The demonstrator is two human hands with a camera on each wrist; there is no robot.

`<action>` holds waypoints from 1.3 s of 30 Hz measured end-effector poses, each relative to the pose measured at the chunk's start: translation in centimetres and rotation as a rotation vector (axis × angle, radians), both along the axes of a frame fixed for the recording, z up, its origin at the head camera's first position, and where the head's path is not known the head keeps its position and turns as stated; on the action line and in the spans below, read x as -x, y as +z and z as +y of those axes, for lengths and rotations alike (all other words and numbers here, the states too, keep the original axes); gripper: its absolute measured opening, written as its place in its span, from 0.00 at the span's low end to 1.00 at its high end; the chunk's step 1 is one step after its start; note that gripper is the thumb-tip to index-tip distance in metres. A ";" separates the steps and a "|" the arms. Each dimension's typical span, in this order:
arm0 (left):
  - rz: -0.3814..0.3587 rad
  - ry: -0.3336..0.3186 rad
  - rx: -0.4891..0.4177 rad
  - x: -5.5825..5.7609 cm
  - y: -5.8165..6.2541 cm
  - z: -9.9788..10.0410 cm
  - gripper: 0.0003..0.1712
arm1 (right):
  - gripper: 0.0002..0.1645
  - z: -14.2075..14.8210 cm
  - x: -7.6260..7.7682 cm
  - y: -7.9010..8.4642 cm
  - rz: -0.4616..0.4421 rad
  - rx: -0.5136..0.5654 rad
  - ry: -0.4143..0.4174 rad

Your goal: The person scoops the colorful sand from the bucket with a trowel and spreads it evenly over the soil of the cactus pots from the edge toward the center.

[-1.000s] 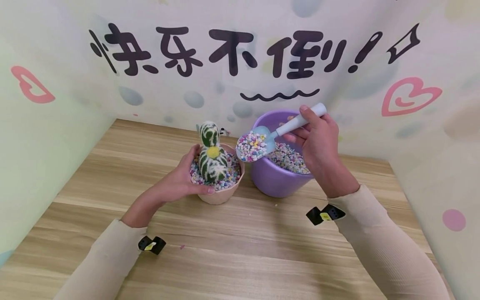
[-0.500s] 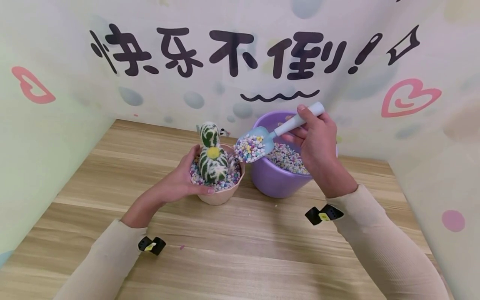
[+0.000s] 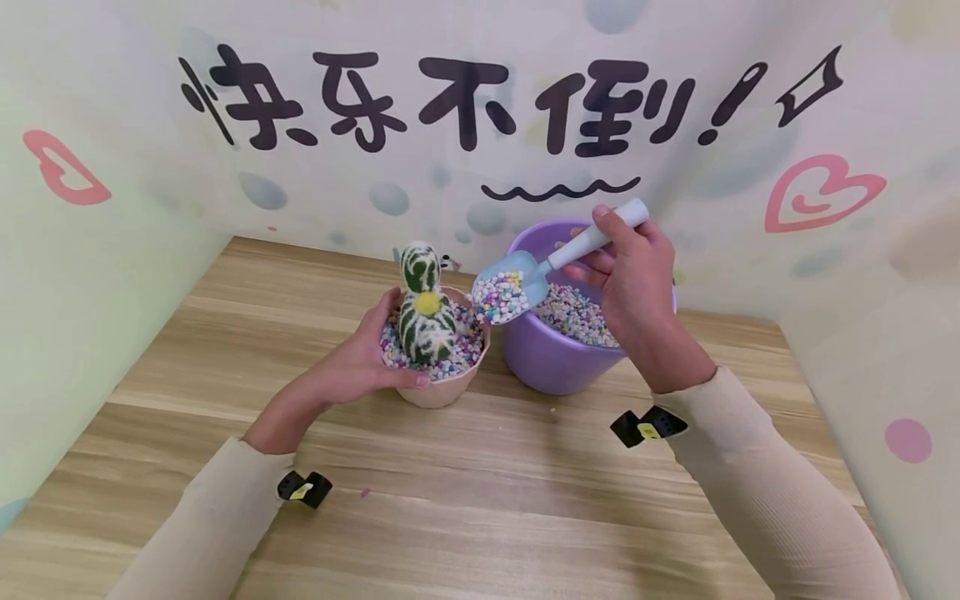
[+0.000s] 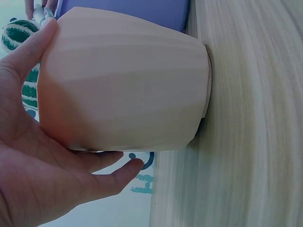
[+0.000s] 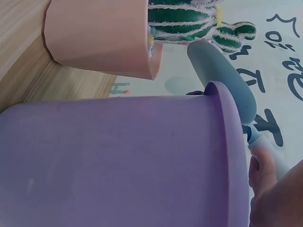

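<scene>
In the head view my left hand [image 3: 363, 354] holds a pale pink flowerpot [image 3: 438, 394] from its left side, thumb along the near rim. In the pot, a green-and-white cactus [image 3: 426, 333] with a yellow flower rises from small coloured pebbles. My right hand [image 3: 637, 271] grips the handle of a light blue garden trowel [image 3: 536, 279], whose blade carries a heap of the same pebbles. The blade's tip hangs at the pot's right rim, tilted down toward it. In the right wrist view the trowel [image 5: 222, 80] passes above the purple bucket's rim [image 5: 232, 156].
The purple bucket [image 3: 558, 371] stands just right of the pot, partly filled with coloured pebbles [image 3: 573, 315]. A few stray bits lie on the wood-grain table [image 3: 450, 517]. A printed cloth backdrop [image 3: 420, 183] rises right behind both containers.
The heap of pebbles on the trowel has become smaller, with pebbles blurred in fall over the pot half a second ago. The left hand and pot have stayed put.
</scene>
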State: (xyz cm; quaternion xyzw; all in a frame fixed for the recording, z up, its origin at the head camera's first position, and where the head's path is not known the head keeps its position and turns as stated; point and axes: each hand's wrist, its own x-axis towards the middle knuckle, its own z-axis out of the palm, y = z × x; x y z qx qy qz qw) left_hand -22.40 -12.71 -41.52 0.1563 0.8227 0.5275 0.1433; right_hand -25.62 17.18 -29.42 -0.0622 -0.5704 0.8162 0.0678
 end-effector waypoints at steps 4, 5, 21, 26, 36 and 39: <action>0.010 0.008 0.000 0.0 0.0 0.0 0.74 | 0.20 -0.1 -0.1 0.1 0.000 0.000 0.001; 0.015 0.009 -0.006 0.0 -0.1 0.1 0.74 | 0.20 -0.2 -0.1 0.1 0.001 -0.007 0.000; 0.077 0.075 -0.020 -0.6 -0.1 0.9 0.71 | 0.20 -0.4 -0.1 0.2 0.004 -0.037 -0.004; 0.067 0.114 0.016 -0.9 -0.1 1.1 0.72 | 0.20 -0.4 -0.1 0.2 0.004 -0.035 -0.010; 0.063 0.145 0.053 -1.1 -0.1 1.4 0.72 | 0.18 -0.5 0.0 0.2 0.027 -0.011 -0.007; 0.069 0.118 0.026 -0.9 -0.1 1.3 0.71 | 0.17 -0.5 0.0 0.3 0.045 0.001 -0.014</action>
